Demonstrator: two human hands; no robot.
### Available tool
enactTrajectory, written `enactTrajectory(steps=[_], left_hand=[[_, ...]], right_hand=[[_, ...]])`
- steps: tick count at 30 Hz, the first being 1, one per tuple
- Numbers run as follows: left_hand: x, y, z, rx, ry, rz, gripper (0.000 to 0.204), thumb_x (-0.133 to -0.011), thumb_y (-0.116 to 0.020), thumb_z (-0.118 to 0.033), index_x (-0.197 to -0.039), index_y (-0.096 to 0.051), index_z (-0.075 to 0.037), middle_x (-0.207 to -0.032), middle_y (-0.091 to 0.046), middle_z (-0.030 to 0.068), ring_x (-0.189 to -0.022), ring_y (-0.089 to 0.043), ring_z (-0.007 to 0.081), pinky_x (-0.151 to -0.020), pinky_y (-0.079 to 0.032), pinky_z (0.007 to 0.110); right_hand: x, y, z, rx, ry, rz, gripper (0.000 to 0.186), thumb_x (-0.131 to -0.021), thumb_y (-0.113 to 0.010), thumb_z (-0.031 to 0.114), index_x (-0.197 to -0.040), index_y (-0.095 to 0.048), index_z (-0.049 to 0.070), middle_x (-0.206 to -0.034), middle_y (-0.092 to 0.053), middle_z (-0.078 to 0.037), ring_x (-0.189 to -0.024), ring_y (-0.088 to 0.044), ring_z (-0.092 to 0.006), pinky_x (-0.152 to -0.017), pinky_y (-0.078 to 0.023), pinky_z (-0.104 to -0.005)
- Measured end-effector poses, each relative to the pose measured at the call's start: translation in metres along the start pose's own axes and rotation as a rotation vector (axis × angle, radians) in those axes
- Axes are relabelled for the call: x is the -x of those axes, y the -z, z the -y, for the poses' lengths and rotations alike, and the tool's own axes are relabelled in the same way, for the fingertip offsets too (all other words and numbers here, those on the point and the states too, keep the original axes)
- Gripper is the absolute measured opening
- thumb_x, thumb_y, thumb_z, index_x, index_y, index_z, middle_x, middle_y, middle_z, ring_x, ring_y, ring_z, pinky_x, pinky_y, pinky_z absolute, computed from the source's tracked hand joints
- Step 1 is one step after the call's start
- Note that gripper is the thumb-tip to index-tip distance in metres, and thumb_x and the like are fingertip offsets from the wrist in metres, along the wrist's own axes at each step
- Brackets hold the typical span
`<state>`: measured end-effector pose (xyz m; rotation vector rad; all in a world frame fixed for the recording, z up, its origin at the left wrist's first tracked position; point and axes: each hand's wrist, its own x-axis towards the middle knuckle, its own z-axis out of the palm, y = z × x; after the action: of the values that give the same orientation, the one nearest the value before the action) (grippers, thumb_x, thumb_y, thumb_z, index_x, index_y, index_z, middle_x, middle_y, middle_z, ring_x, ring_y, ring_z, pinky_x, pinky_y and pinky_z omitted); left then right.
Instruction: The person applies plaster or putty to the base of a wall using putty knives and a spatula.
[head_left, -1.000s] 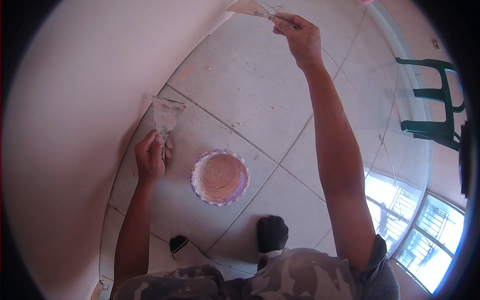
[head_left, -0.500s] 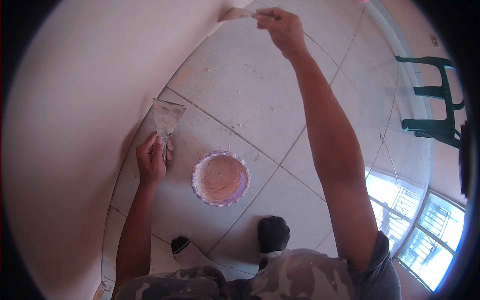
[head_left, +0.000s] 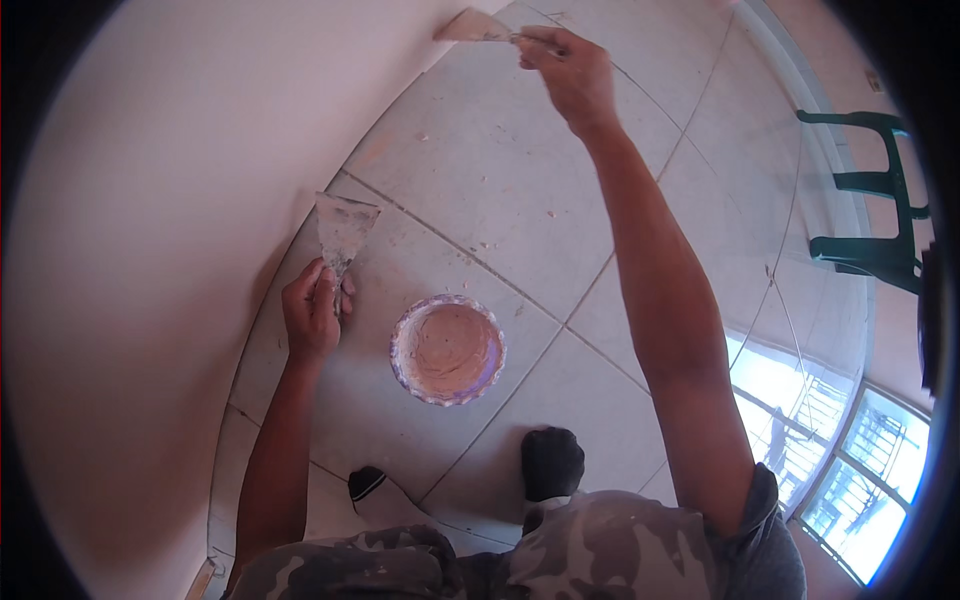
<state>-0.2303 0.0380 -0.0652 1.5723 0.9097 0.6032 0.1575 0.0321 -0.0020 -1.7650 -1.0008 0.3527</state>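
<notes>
My right hand (head_left: pixel 575 75), arm stretched far ahead, is closed round the handle of a putty knife (head_left: pixel 474 26). That knife's blade tip meets the pale wall (head_left: pixel 200 200) at the upper part of the view. Lower down and to the left, my left hand (head_left: pixel 316 305) grips a second, wider putty knife (head_left: pixel 344 225), blade up and smeared with putty. It is held beside the wall, over the floor. A round bowl (head_left: pixel 398 350) with a scalloped, purple-and-white rim stands on the floor to the right of my left hand. Pinkish putty (head_left: pixel 450 340) lines its inside.
Large pale floor tiles (head_left: pixel 500 180) carry scattered crumbs of putty. At the right a green plastic chair (head_left: pixel 880 185) stands near the far wall. A bright window (head_left: pixel 865 480) is at the lower right. My feet in dark socks (head_left: pixel 552 463) are just behind the bowl.
Slight shift of the whole view, with the bowl and left hand appearing a little up and right. My right hand has turned slightly, its putty knife still at the wall.
</notes>
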Motion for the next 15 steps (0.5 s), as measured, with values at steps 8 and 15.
enactTrajectory(steps=[8,15], left_hand=[[0.0,0.001,-0.001,0.02,0.009,0.039,0.028,-0.104,-0.041,-0.017,-0.096,-0.06,0.003,-0.073,-0.059,0.0055,-0.054,-0.051,0.0087,-0.049,-0.041,0.024],[0.001,-0.002,-0.004,0.038,0.014,0.028,0.027,-0.104,-0.042,-0.015,-0.097,-0.06,0.004,-0.075,-0.059,0.0062,-0.055,-0.052,0.0087,-0.05,-0.042,0.024]], right_hand=[[0.115,0.019,0.027,0.068,-0.148,0.09,0.023,-0.09,-0.069,0.014,-0.106,-0.072,-0.002,-0.075,-0.071,-0.009,-0.071,-0.066,-0.0111,-0.067,-0.053,-0.0269],[0.137,-0.012,0.007,-0.004,-0.129,0.059,0.022,-0.088,-0.069,0.011,-0.103,-0.072,-0.004,-0.084,-0.073,-0.015,-0.069,-0.069,-0.0164,-0.067,-0.055,-0.0295]])
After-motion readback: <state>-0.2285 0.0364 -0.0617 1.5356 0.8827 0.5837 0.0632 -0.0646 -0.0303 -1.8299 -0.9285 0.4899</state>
